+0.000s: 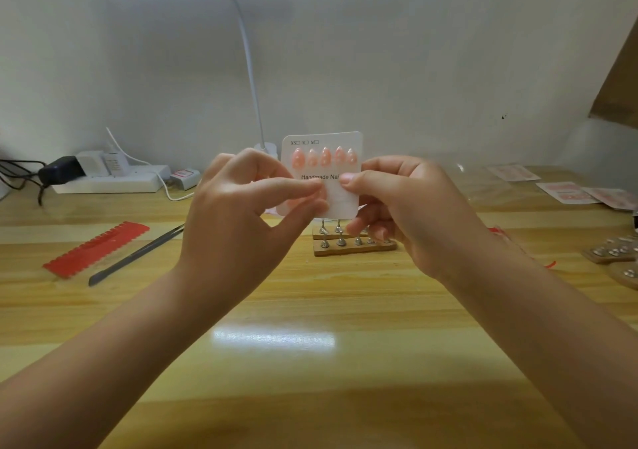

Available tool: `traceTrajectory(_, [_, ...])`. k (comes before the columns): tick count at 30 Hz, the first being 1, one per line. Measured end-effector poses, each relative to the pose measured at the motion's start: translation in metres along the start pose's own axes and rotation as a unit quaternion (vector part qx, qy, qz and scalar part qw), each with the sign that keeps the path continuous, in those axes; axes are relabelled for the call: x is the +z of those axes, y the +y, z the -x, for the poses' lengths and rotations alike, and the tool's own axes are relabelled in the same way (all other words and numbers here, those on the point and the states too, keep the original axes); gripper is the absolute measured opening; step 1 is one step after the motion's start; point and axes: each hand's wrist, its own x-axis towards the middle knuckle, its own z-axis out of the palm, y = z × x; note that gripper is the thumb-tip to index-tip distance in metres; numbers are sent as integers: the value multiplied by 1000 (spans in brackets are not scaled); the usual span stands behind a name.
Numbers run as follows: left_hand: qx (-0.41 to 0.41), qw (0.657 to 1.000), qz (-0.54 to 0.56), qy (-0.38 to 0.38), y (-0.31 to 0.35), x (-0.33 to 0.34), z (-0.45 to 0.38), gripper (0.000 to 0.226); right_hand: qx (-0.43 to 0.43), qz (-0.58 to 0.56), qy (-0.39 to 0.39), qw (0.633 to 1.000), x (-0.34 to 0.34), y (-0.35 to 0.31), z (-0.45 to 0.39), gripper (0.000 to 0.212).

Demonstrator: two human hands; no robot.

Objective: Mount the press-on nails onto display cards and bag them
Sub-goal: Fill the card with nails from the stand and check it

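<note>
- Your left hand (241, 207) and right hand (397, 203) are nearest, raised over the pale wooden table (310, 362).
- Both pinch the white rounded display card (345, 200), held upright between them; your right thumb lies on its face.
- Five pink almond-shaped press-on nails (324, 156) sit in a row across the card's top, above printed "Handmade Nai…", partly covered.
- Your left fingertips press a pink nail at the lower row; it is mostly hidden.
- Behind, wooden strips with metal nail stands (348, 243) rest on the table, partly hidden.
</note>
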Motion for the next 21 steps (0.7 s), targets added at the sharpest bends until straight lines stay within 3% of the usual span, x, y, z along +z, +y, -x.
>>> traceTrajectory(9, [52, 998, -34, 18, -3, 0, -1, 16, 10, -19, -1, 1000, 0, -1, 0, 2])
traceTrajectory(17, [160, 974, -157, 19, -7, 3, 5, 20, 24, -28, -5, 999, -1, 4, -3, 4])
traceTrajectory(21, [111, 991, -69, 17, -1, 6, 5, 30, 34, -36, 11, 999, -4, 5, -5, 8])
